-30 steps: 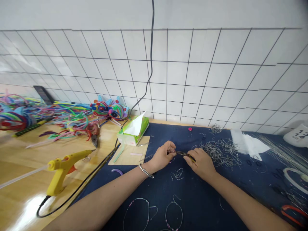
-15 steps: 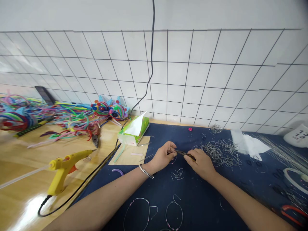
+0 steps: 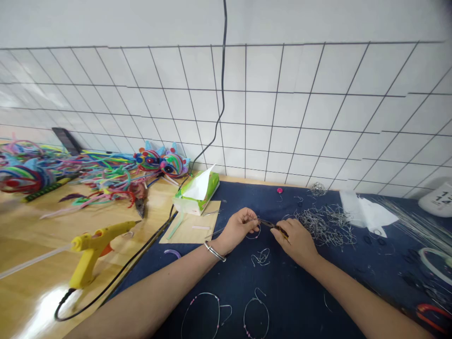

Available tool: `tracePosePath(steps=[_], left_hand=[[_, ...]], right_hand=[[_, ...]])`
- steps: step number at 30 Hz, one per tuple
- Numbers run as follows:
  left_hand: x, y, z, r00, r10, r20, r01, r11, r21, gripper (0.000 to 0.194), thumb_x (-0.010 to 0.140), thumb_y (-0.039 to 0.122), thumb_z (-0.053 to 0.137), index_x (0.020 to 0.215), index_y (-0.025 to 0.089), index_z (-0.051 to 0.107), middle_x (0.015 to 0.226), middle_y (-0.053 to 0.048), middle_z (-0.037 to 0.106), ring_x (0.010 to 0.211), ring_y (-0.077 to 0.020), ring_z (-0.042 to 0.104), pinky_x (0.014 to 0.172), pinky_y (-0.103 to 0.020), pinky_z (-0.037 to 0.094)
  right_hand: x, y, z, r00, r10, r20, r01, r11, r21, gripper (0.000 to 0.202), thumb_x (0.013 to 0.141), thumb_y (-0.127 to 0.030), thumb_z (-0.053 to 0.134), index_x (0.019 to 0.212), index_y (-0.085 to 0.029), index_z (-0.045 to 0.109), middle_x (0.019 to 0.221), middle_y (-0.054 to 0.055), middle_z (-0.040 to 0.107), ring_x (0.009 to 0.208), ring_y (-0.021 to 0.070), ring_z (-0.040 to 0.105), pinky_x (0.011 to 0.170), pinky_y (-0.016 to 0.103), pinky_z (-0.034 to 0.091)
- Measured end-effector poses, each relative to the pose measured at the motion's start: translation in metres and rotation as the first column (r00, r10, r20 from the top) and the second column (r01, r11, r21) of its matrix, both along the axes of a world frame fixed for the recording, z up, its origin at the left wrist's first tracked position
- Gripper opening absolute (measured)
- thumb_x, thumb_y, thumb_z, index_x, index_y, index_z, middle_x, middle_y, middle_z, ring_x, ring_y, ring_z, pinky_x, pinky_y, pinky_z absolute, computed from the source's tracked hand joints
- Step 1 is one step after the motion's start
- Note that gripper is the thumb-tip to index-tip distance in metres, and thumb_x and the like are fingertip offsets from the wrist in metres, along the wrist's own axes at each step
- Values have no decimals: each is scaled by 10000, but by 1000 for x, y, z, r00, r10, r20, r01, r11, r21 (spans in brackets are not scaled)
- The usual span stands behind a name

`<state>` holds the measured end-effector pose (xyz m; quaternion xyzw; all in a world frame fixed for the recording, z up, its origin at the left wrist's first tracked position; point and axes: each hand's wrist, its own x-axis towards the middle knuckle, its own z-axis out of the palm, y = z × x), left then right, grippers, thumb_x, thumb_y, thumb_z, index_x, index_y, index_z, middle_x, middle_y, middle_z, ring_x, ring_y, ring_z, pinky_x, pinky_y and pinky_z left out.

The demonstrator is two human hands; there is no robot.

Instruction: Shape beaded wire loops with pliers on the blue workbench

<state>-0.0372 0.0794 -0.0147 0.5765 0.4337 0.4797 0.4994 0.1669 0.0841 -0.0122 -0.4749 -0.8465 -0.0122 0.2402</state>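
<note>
My left hand [image 3: 243,226] pinches a thin wire loop [image 3: 254,237], whose lower curve hangs just below the fingertips. Wrapped round the handles of small dark pliers [image 3: 277,228] is my right hand [image 3: 294,238]. The pliers' jaws point left and meet the wire at my left fingertips; the exact contact is too small to make out. Below the hands lies a small tangle of bent wire [image 3: 260,257]. Nearer to me are two wire rings with pink beads, a larger ring [image 3: 182,320] and a smaller ring [image 3: 268,314].
A wire heap [image 3: 325,223] lies right of my hands on the dark blue cloth [image 3: 293,296]. Leftward are a tissue pack [image 3: 206,194], a yellow glue gun [image 3: 86,254] with its cord, and colourful pipe cleaners [image 3: 106,174]. Red-handled pliers [image 3: 432,313] rest at the right edge.
The pliers have turned slightly in my right hand, and their handle shows more. My left fingers have shifted a little on the wire loop, which is now more visible.
</note>
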Motion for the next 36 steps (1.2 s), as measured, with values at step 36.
tracePosePath(steps=[36], left_hand=[[0,-2,10,983,123,-137,-105,986,128,170,804,300,525,734,149,563,643,13,527,602,-103,462,570,-208,367]], right_hand=[[0,0,-2,998,1,70,-6,998,67,298,873,-412,405,847,-203,616,718,44,552,744,160,511,688,252,355]])
